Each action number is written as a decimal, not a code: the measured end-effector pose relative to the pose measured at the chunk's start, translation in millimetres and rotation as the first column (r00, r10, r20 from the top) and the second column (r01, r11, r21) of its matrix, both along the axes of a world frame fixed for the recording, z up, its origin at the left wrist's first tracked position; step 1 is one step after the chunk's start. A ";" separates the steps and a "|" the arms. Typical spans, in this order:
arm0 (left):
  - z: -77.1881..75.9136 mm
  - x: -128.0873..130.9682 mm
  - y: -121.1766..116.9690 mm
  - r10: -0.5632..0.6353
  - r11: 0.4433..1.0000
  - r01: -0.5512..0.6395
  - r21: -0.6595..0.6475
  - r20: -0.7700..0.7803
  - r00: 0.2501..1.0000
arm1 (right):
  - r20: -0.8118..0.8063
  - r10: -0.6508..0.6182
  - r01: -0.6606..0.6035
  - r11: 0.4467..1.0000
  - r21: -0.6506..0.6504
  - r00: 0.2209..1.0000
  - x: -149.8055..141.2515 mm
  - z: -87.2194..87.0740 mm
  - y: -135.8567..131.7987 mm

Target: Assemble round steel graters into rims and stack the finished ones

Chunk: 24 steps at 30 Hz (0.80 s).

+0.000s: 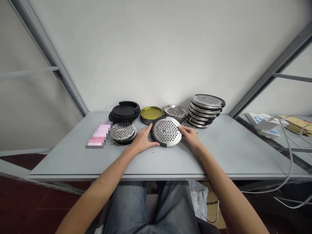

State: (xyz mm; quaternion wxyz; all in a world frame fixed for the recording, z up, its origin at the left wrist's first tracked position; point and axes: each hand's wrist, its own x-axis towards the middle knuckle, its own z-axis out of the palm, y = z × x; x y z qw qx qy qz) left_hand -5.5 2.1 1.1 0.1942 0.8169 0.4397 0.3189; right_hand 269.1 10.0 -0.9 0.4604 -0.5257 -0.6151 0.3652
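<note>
Between my hands is a round slotted metal disc [167,131] with a black band around its left side, tilted a little toward me. My left hand [143,139] grips the black band, fingers at the upper left and thumb at the lower edge. At the right edge, my right hand [190,136] pinches the silver rim between thumb and fingers. To the left, a perforated metal disc [123,131] lies on a black round piece. Behind the held disc are a pile of gold-coloured round lids [151,113] and a pile of silver perforated discs [175,111].
Black round trays [124,110] are stacked at the back left. A tall, leaning stack of banded discs [207,101] stands at the back right, near the wall. A pixelated pink item [99,135] lies on the grey table [156,165]. White cables [289,156] hang at far right.
</note>
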 end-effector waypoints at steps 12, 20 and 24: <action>-1.8 3.4 1.4 0.039 0.993 -0.051 0.110 0.114 0.993 | -0.077 0.053 -0.051 0.998 0.030 0.996 -3.0 4.8 -3.9; -2.2 6.5 5.4 0.120 0.971 -0.161 0.176 0.225 0.967 | -0.038 0.114 -0.109 0.989 0.097 0.993 -4.8 7.5 -6.7; -0.2 6.7 3.8 0.124 0.970 -0.165 0.177 0.225 0.966 | -0.061 0.135 -0.127 0.985 0.114 0.989 -4.4 6.6 -6.6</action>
